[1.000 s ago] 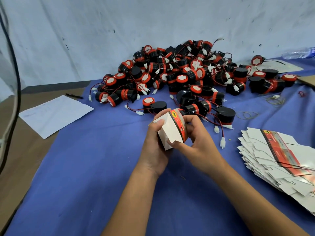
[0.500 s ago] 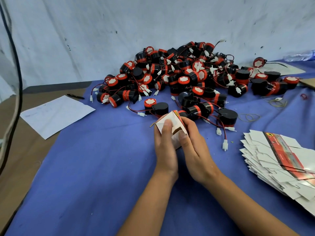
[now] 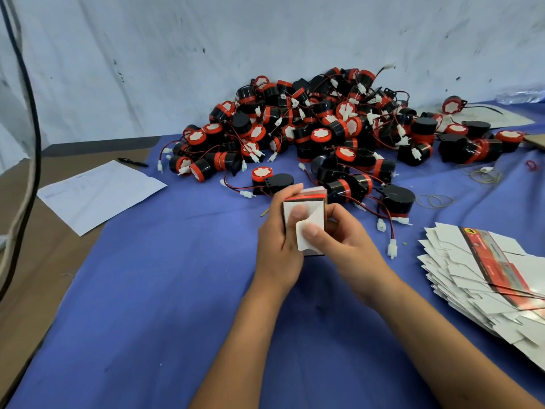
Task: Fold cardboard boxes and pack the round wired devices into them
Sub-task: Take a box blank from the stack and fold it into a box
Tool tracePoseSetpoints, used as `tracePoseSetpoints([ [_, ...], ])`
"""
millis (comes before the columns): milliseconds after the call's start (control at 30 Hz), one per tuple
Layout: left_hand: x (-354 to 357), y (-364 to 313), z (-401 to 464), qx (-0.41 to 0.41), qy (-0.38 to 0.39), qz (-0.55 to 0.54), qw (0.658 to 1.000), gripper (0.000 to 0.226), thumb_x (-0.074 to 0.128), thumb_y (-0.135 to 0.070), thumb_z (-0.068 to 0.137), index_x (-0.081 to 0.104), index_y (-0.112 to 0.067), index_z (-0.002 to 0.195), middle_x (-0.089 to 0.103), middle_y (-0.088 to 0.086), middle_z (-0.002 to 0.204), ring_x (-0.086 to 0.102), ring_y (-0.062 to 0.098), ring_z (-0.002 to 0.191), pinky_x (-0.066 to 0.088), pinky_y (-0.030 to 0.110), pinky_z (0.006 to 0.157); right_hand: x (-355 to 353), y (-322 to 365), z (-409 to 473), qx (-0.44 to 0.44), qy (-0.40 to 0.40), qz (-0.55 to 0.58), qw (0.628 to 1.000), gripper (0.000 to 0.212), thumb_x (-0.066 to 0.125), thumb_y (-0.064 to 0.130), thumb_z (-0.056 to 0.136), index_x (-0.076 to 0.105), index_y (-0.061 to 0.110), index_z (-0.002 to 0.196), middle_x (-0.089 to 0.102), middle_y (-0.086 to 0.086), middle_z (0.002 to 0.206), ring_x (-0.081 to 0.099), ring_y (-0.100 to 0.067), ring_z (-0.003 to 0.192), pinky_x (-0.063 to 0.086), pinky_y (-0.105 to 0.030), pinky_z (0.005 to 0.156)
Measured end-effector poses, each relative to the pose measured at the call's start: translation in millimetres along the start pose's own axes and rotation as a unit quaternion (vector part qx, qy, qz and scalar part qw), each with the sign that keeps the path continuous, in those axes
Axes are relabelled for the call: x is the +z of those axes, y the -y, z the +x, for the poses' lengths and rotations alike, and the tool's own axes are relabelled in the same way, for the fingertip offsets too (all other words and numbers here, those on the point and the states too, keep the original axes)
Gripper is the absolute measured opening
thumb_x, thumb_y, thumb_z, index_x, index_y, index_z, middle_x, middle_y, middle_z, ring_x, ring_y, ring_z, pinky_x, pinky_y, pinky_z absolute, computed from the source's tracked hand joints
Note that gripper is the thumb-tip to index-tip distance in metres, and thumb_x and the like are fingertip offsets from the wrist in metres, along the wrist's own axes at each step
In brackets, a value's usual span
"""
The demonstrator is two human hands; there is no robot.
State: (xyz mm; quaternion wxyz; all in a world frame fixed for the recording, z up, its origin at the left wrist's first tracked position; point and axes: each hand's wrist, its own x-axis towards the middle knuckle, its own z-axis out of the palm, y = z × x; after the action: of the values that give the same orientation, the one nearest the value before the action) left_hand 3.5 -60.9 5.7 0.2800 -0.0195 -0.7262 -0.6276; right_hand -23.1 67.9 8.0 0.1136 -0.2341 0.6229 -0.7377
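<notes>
Blue cloth point(image 3: 147, 305) covers the table – at its centre both hands grip a small cardboard box point(image 3: 305, 206). Left hand point(image 3: 278, 246) wraps its side; right hand point(image 3: 343, 240) thumbs down a white flap. Round wired devices point(image 3: 324, 131) pile at 12 o'clock, flat box blanks point(image 3: 486, 276) at 3.

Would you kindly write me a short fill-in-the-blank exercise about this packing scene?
1. Both hands hold a small white cardboard ____ above the blue cloth.
2. The stack of flat unfolded cartons lies on the person's ____ side.
3. The black pen lies beside a white sheet of ____.
4. The black round wired devices have ____ rings.

Missing words: box; right; paper; red
</notes>
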Motion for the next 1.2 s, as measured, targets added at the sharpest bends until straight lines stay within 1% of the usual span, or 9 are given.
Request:
tracePoseSetpoints([
  [233,13.0,-6.3,-6.2,-0.078,0.064,-0.107,0.989,0.062,0.016,-0.056,0.100,0.045,-0.035,0.151,0.070,-0.013,0.130,0.066,0.007,0.120,0.054,0.019,0.093,0.6,-10.2,3.2,-0.017,-0.061,0.027,0.998,0.031,0.067,0.024,0.096,0.055,0.011,0.121,0.073,-0.009,0.108,0.073,-0.023,0.099,0.061,-0.031,0.068],
  [367,15.5,-6.0,-8.9,-0.081,0.073,-0.112,0.988,0.057,0.017,-0.059,0.106,0.043,-0.036,0.152,0.055,0.000,0.151,0.054,0.017,0.138,0.048,0.040,0.113,-0.4,-15.8,6.0,-0.055,-0.090,-0.105,0.989,0.018,0.059,0.014,0.103,0.053,0.019,0.120,0.070,0.012,0.104,0.069,-0.011,0.098,0.057,-0.028,0.076],
  [467,21.1,-7.5,-11.5,-0.056,0.079,-0.073,0.993,0.063,0.023,-0.063,0.101,0.041,-0.035,0.155,0.048,-0.001,0.158,0.042,0.017,0.148,0.037,0.048,0.122,-4.6,-15.6,7.6,-0.080,-0.090,-0.138,0.983,0.026,0.052,0.007,0.103,0.052,0.018,0.127,0.068,0.008,0.113,0.066,-0.019,0.107,0.056,-0.046,0.090],
  [633,19.5,-3.2,-7.7,-0.058,0.008,-0.094,0.994,0.052,0.020,-0.051,0.108,0.056,-0.035,0.142,0.065,-0.006,0.140,0.059,0.011,0.132,0.046,0.043,0.114,-10.4,-3.1,4.0,0.037,0.049,0.101,0.993,0.038,0.055,0.020,0.096,0.058,0.020,0.134,0.068,-0.008,0.129,0.066,-0.023,0.117,0.056,-0.035,0.092],
  [767,14.5,-2.2,-5.6,-0.081,-0.020,-0.117,0.990,0.055,0.021,-0.052,0.106,0.062,-0.030,0.136,0.070,-0.001,0.132,0.065,0.019,0.124,0.049,0.050,0.111,-12.9,2.3,3.5,0.012,0.043,0.039,0.998,0.040,0.063,0.016,0.092,0.061,0.009,0.131,0.070,-0.014,0.126,0.065,-0.031,0.121,0.053,-0.041,0.103],
  [933,13.4,-1.8,-5.1,-0.056,-0.034,-0.115,0.991,0.053,0.022,-0.049,0.107,0.066,-0.029,0.128,0.072,0.000,0.126,0.069,0.020,0.115,0.058,0.034,0.093,-16.2,4.7,3.3,0.007,0.050,0.049,0.998,0.044,0.070,0.008,0.092,0.056,0.006,0.134,0.071,-0.012,0.126,0.066,-0.029,0.121,0.054,-0.035,0.100],
  [1067,14.0,-1.3,-7.6,-0.045,-0.026,-0.096,0.994,0.052,0.021,-0.048,0.109,0.065,-0.028,0.127,0.072,-0.005,0.123,0.068,0.015,0.116,0.057,0.032,0.094,-18.1,6.9,2.5,-0.002,0.108,0.028,0.994,0.040,0.068,0.010,0.091,0.063,0.009,0.131,0.074,-0.006,0.123,0.069,-0.022,0.116,0.055,-0.029,0.095],
  [1133,13.7,-2.2,-6.5,-0.061,-0.028,-0.088,0.994,0.050,0.024,-0.050,0.109,0.064,-0.030,0.130,0.071,-0.005,0.126,0.066,0.014,0.121,0.055,0.036,0.100,-18.1,8.0,2.0,-0.033,0.070,-0.038,0.996,0.036,0.073,0.010,0.088,0.066,0.010,0.123,0.076,-0.001,0.111,0.072,-0.019,0.104,0.056,-0.028,0.086],
  [1200,11.1,-2.9,-3.8,-0.060,-0.023,-0.063,0.996,0.042,0.031,-0.049,0.108,0.062,-0.032,0.131,0.068,-0.003,0.132,0.062,0.015,0.127,0.051,0.039,0.106,-21.8,3.0,3.2,-0.126,-0.004,-0.314,0.941,0.022,0.076,0.017,0.084,0.064,0.013,0.101,0.070,0.005,0.090,0.067,-0.023,0.086,0.051,-0.035,0.074],
])
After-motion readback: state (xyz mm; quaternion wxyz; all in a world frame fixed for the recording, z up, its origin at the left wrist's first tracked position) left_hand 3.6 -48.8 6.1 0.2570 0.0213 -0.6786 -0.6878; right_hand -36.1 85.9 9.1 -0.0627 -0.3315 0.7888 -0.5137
